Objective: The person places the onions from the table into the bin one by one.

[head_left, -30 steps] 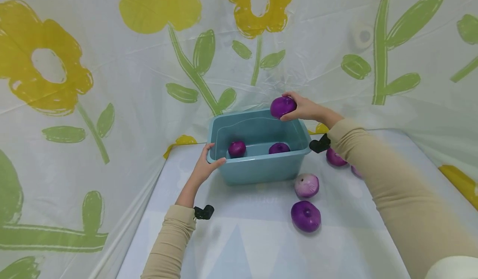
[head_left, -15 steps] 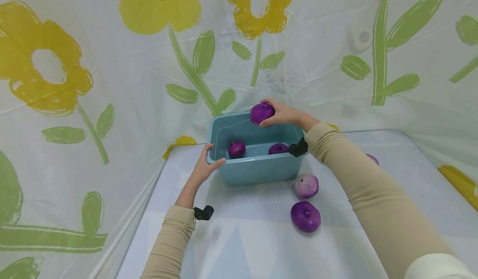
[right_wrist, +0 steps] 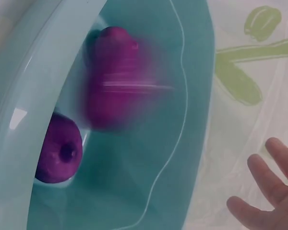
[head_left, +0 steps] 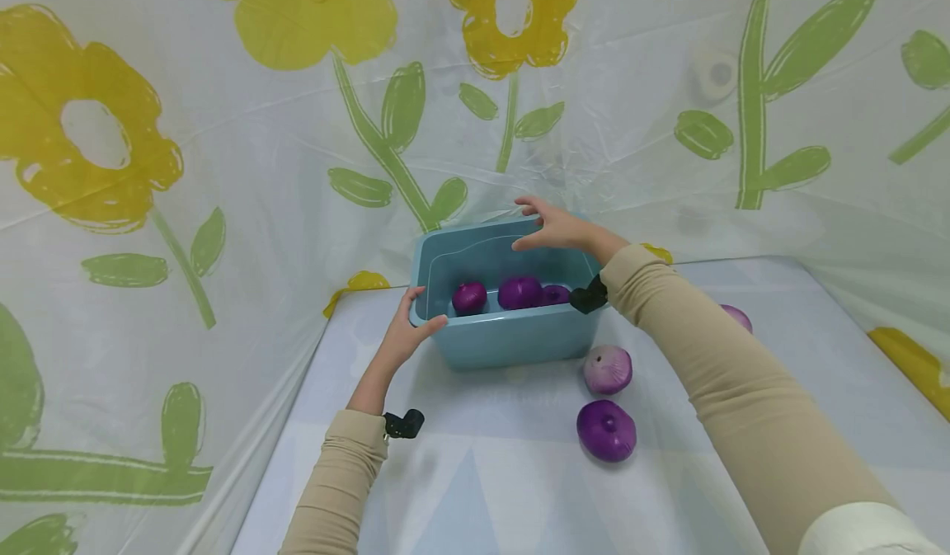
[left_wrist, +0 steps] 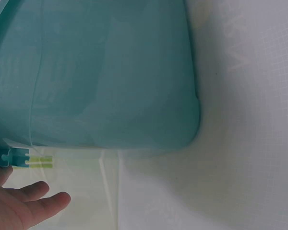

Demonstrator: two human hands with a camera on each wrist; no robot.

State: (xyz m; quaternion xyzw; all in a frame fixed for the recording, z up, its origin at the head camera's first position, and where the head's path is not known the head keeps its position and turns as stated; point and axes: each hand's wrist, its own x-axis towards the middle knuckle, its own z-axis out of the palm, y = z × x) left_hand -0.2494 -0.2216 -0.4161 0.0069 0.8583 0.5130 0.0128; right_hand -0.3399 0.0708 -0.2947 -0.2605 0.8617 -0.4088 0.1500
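A light-blue plastic bin (head_left: pixel 512 336) stands at the back of the table, with three purple onions inside: a left one (head_left: pixel 469 298), a middle one (head_left: pixel 520 293) and a right one (head_left: pixel 555 294). The right wrist view shows one onion (right_wrist: pixel 120 91) blurred by motion. Above the bin's back right part, my right hand (head_left: pixel 557 229) has its fingers spread and holds nothing. My left hand (head_left: pixel 404 332) holds the bin's front left corner, thumb on the front rim and fingers at the side; in the left wrist view some fingers (left_wrist: pixel 48 206) stick out past the bin.
On the table in front of the bin's right end lie a pale purple onion (head_left: pixel 608 369) and a dark purple onion (head_left: pixel 607 430). Another onion (head_left: pixel 737 317) shows partly behind the right sleeve (head_left: pixel 727 365). A flower-printed sheet (head_left: pixel 623 126) hangs behind.
My right hand moved left over the bin with an onion, then let it go; that onion is now down inside the bin. My left hand stayed on the corner.
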